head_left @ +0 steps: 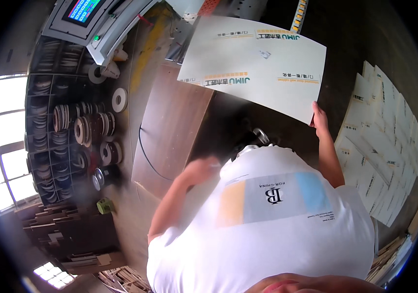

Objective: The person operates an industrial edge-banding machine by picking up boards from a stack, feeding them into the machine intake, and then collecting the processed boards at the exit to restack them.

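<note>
A large rectangular panel (253, 63), covered in white printed film, stretches out in front of me. My right hand (319, 119) grips its near right corner, the thumb along the edge and the fingers partly hidden. The panel's left end lies over the end of a brown wood-grain table (170, 122), close to the machine. My left hand (201, 171) is near my body, beside the table's near right part and apart from the panel. Motion smears its fingers, so I cannot make out their pose.
A machine with a lit control screen (86, 10) stands at the far left. A roller track (299, 17) runs behind the panel. Edge-band rolls (79, 124) fill a rack on the left. Film-covered boards (382, 146) are stacked at right. A dark cable (145, 151) crosses the table.
</note>
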Available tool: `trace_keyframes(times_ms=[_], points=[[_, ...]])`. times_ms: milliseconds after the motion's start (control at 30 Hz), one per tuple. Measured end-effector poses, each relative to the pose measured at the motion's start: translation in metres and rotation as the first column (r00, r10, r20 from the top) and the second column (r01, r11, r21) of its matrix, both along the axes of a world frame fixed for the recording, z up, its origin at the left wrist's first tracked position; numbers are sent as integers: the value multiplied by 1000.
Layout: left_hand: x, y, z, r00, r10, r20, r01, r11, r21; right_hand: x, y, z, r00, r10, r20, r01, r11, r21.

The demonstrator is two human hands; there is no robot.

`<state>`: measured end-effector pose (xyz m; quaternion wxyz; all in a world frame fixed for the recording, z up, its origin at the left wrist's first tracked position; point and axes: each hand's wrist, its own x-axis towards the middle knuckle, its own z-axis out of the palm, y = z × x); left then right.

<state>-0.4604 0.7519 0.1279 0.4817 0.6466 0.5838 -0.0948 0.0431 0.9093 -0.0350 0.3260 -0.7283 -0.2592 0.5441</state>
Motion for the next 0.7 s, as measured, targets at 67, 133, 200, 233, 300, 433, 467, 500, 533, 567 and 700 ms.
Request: trace_keyframes(times_ms=[67, 133, 200, 233, 300, 433, 467, 500, 533, 567, 700], points=[[-34, 11, -13, 948, 283, -144, -271, 958, 98, 4, -6, 1, 1000, -25, 16, 26, 999, -23], [-96, 3, -67, 718, 691, -89, -647, 709, 281, 2, -6, 4, 1000, -15, 16, 16, 1000, -18], [-124, 8, -79, 541, 841, 20, -812, 516, 273, 5, -8, 9, 998, -38, 54, 39, 999, -13], [-124, 10, -72, 519, 853, 55, -831, 489, 264, 7, -7, 5, 997, -48, 56, 48, 999, -14], [-133, 15, -79, 415, 890, 189, -908, 393, 142, 8, -2, -5, 997, -64, -37, 63, 997, -43], [-126, 42, -121, 47, 904, 425, -991, 94, -92, -8, 9, -1, 994, -79, -74, 76, 996, -47], [-109, 59, -129, -6, 893, 451, -991, 54, -120, -15, 15, 13, 991, -87, -97, 82, 995, -53], [-89, 78, -135, -55, 879, 474, -988, 19, -151, -19, 18, 24, 988, -100, -118, 94, 994, -58], [-64, 100, -133, -35, 855, 517, -980, 71, -185, -19, 21, 29, 987, -120, -103, 114, 992, -60], [-37, 117, -126, -16, 830, 558, -968, 127, -216, -18, 23, 33, 987, -108, -117, 101, 993, -62], [6, 115, -118, 591, 633, 500, -566, 767, -303, -29, 20, 43, 985, -130, -113, 123, 990, -65]])
